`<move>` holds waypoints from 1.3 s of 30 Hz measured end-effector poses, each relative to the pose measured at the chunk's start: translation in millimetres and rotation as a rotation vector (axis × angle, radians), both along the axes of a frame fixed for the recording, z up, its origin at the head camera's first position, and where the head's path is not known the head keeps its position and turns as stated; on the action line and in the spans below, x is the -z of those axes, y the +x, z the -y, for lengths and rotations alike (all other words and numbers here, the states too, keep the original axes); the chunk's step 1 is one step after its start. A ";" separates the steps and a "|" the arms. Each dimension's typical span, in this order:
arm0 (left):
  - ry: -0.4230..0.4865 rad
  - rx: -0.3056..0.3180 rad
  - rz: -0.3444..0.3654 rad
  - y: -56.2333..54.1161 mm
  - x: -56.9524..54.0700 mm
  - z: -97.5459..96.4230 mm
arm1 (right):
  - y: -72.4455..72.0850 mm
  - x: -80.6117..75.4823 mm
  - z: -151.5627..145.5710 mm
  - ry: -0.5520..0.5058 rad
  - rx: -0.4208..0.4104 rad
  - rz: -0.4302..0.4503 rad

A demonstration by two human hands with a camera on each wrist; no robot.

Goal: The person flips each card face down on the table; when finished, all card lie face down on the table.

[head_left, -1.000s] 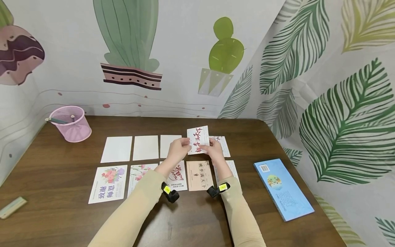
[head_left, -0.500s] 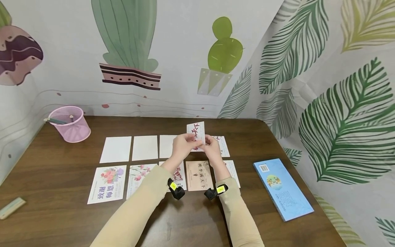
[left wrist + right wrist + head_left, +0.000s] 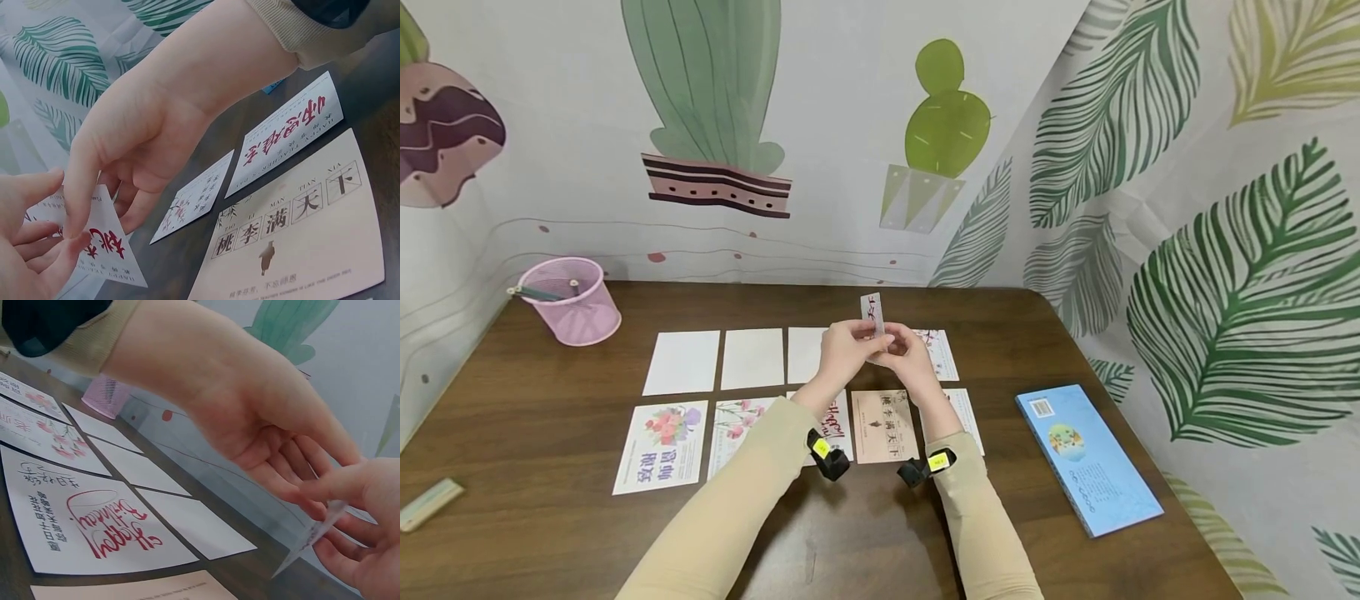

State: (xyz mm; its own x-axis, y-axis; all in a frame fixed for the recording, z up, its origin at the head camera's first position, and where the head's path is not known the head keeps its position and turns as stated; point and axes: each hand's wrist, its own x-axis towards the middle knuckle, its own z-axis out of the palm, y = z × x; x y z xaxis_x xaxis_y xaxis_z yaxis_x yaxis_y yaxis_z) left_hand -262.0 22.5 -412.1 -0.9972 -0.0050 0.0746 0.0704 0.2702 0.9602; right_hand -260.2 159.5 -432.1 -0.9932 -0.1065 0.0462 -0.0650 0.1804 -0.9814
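A white card with red lettering is held up above the table, turned so that it looks narrow in the head view. My left hand pinches it from the left, and my right hand pinches it from the other side; the thumbs and fingers meet around its lower part. In the left wrist view the card shows its red characters, partly covered by fingers. Beneath the hands lie a beige card, a Happy Birthday card and a blossom card.
Blank white cards form the back row; a flower card and a carnation card lie in front. A pink mesh pen holder stands back left. A blue book lies right, a small pale block far left.
The hands have drawn closer together around the card. The card has turned from facing the head camera to nearly edge-on. The cards on the table have stayed put.
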 end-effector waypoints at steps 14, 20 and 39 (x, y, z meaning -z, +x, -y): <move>0.106 0.010 0.031 1.8 3.0 7.2 | 7.9 -20.5 -7.6 0.058 -0.191 0.024; 0.200 0.000 0.055 2.4 4.7 8.6 | -2.6 -3.4 -13.9 0.055 -0.146 0.016; 0.193 -0.037 0.153 4.1 22.4 16.2 | -13.4 15.5 -34.8 0.043 0.198 0.079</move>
